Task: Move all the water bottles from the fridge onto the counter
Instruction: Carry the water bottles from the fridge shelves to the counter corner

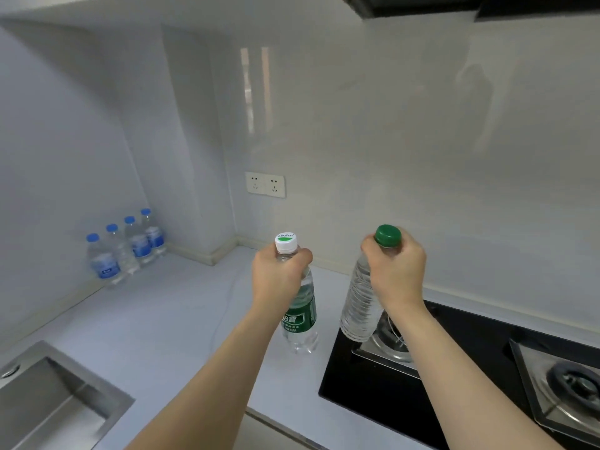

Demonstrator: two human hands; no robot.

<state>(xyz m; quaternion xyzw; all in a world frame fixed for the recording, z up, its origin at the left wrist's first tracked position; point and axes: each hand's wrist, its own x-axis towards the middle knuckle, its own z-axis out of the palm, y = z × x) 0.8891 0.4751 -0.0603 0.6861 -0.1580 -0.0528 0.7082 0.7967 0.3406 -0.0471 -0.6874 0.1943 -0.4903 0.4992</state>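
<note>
Both upright, caps up — green-label bottle (300, 306) vertical, clear bottle (360, 303) tilted.

The necks of both bottles are hidden by the hands: the white-cap bottle (300, 306) by the left hand (276, 274), the green-cap bottle (360, 303) by the right hand (397, 274). Its bottom may or may not be touching the stove (454, 378); can't be told. Sink (48, 401) & right burner (571, 384) are cut off by the pic's edges. Labels on the four small bottles (125, 245) are too blurry to be read.
</note>
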